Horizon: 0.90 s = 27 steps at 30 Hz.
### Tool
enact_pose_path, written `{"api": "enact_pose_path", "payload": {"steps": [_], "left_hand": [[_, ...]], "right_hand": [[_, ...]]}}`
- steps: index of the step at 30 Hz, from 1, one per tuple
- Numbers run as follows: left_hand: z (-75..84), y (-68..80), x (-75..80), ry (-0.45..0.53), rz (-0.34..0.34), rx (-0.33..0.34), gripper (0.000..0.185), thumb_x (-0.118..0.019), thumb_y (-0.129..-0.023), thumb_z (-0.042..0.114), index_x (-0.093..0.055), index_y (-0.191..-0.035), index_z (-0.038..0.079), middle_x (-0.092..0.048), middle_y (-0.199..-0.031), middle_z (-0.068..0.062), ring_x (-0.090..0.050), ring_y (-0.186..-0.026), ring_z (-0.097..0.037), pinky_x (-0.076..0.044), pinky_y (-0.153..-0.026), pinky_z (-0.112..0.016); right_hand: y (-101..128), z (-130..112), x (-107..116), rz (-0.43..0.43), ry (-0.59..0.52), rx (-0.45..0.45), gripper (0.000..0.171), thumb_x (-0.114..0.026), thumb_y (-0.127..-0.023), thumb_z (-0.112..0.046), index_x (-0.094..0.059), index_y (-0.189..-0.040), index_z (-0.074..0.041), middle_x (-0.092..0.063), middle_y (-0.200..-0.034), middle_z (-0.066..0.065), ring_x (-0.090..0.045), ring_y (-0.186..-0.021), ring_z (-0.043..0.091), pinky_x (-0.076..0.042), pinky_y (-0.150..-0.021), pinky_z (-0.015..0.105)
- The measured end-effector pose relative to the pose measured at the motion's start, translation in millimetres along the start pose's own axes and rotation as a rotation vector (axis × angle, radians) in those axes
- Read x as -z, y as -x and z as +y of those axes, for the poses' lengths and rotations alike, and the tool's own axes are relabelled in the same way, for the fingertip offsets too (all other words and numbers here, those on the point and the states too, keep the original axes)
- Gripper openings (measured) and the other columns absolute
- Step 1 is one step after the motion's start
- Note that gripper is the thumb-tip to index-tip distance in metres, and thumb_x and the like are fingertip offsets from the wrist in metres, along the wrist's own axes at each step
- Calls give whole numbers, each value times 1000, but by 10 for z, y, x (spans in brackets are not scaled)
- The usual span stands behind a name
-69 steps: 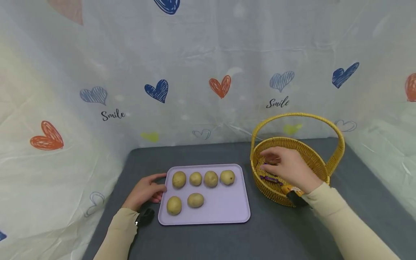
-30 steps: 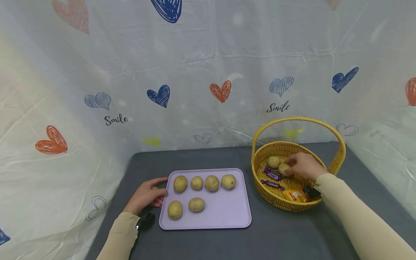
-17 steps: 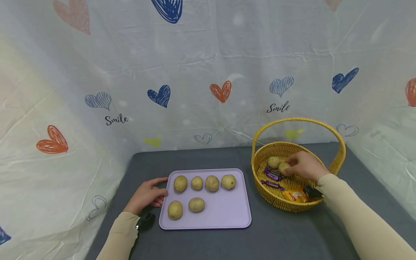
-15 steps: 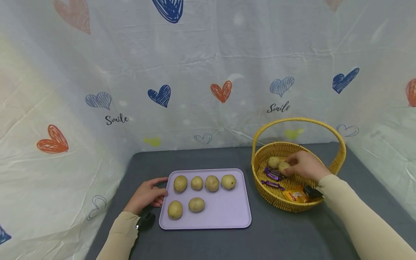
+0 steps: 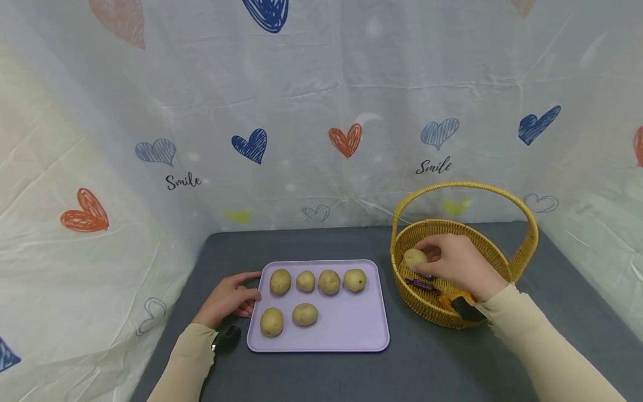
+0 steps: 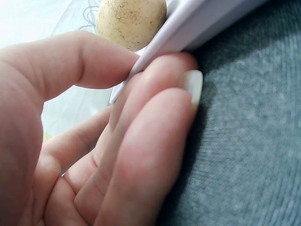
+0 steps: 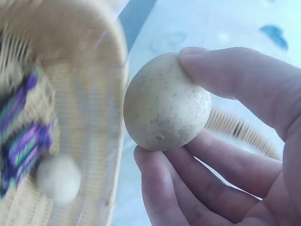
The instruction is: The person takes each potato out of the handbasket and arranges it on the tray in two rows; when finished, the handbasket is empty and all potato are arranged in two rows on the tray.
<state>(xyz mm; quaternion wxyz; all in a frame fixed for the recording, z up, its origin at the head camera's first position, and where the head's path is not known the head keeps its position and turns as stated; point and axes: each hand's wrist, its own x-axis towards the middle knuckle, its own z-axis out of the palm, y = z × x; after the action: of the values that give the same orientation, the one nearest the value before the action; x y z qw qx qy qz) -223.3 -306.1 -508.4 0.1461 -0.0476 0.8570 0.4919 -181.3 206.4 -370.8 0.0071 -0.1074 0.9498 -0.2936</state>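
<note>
A lilac tray (image 5: 346, 324) on the grey table carries several potatoes (image 5: 329, 281) in two rows. My left hand (image 5: 240, 293) grips the tray's left edge (image 6: 197, 23), thumb on top and fingers beneath, beside a potato (image 6: 131, 21). To the right stands a yellow wicker basket (image 5: 494, 251) with a hoop handle. My right hand (image 5: 442, 259) holds a potato (image 5: 414, 257) lifted over the basket's left side. The right wrist view shows this potato (image 7: 164, 103) pinched between thumb and fingers. Below it, another potato (image 7: 59, 179) lies in the basket (image 7: 89, 117).
Purple wrapped candies (image 5: 421, 285) and an orange packet (image 5: 446, 301) lie in the basket. A white curtain with hearts (image 5: 344, 139) closes off the back and sides. Grey tabletop (image 5: 412, 368) lies between the tray and the near edge.
My right hand has lifted one potato out of the basket and moved it left toward the rim. The left hand has stayed on the tray's edge.
</note>
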Motion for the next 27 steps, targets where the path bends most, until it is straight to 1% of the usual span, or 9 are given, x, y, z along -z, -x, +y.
{"api": "enact_pose_path", "payload": {"steps": [5,8,11,15,20,23,27], "left_hand": [[-6,-3,23,-3,-2,-7,67,-83,-87,21,-63,-151,18,-71,-74,-6,-68,-60,-15,-62,-58,-33],[-13,-12,47,-2,-4,-6,67,-83,-87,21,-63,-151,19,-72,-74,-7,-68,-60,-15,-62,-59,-33],[-6,-14,61,0,-2,-5,66,-83,-87,21,-64,-150,19,-72,-74,-7,-68,-60,-15,-62,-59,-33],[10,-15,55,5,-12,-4,66,-82,-87,21,-63,-151,18,-72,-74,-7,-69,-59,-15,-62,-58,-33],[11,-16,29,16,-16,-1,66,-82,-87,20,-64,-150,19,-73,-74,-7,-69,-60,-15,-62,-59,-33],[5,-16,20,22,-9,0,65,-83,-87,20,-64,-149,21,-73,-75,-7,-69,-60,-16,-63,-59,-34],[-7,-20,18,23,-12,-2,66,-83,-87,21,-64,-150,22,-73,-75,-8,-70,-61,-17,-63,-60,-35]], "right_hand": [[23,-244,-233,13,-42,51,40,-92,-85,-30,-80,-118,-9,-79,-101,0,-71,-91,13,-59,-82,36],[3,-376,-421,8,-64,75,40,-92,-85,-27,-80,-117,-8,-78,-101,0,-70,-90,13,-58,-80,34],[-19,-480,-623,2,-79,87,37,-93,-84,-26,-80,-115,-10,-78,-99,-1,-70,-88,10,-58,-78,32],[-40,-570,-889,-9,-88,86,34,-94,-83,-26,-80,-111,-14,-76,-98,-5,-68,-87,7,-56,-77,29],[-59,-661,-1215,5,-94,92,34,-97,-79,-25,-80,-107,-15,-75,-93,-8,-68,-86,11,-54,-75,27],[-59,-704,-1387,9,-91,123,34,-98,-77,-24,-80,-104,-15,-73,-88,-9,-68,-82,12,-53,-72,25],[-51,-725,-1561,0,-99,162,35,-98,-74,-21,-80,-103,-13,-72,-87,-8,-67,-81,11,-52,-71,24]]}}
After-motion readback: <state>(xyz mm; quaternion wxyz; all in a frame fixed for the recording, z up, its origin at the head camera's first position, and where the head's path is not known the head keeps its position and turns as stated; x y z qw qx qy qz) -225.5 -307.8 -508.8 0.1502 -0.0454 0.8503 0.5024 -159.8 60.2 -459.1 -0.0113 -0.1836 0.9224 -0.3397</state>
